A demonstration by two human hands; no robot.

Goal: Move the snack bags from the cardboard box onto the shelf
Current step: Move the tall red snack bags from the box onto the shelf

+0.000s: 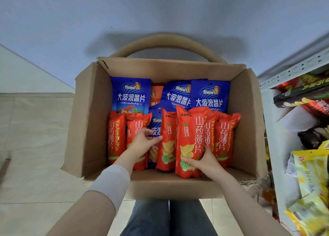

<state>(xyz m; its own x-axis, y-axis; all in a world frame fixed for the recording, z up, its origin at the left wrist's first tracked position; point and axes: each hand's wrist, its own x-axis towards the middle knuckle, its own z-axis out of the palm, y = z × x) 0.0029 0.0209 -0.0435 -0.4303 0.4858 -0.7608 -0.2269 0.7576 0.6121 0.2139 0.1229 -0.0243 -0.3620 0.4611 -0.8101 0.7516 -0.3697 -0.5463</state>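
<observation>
An open cardboard box (85,122) sits in front of me, packed with upright snack bags. Several blue bags (130,95) stand along the far side and several red yam-crisp bags (116,138) along the near side. My right hand (204,162) grips the lower part of one red bag (190,138), which stands higher than its neighbours. My left hand (144,140) rests on another red bag (136,127), with its fingers curled around the edge of a blue bag (157,127) wedged in the near row. The shelf (277,143) stands at the right.
The white shelf holds yellow bags (309,178) low down and dark and red packs (302,93) higher up. The box rests on a round-backed chair (165,40). Pale floor tiles (35,146) lie to the left. My legs in jeans (169,218) are below the box.
</observation>
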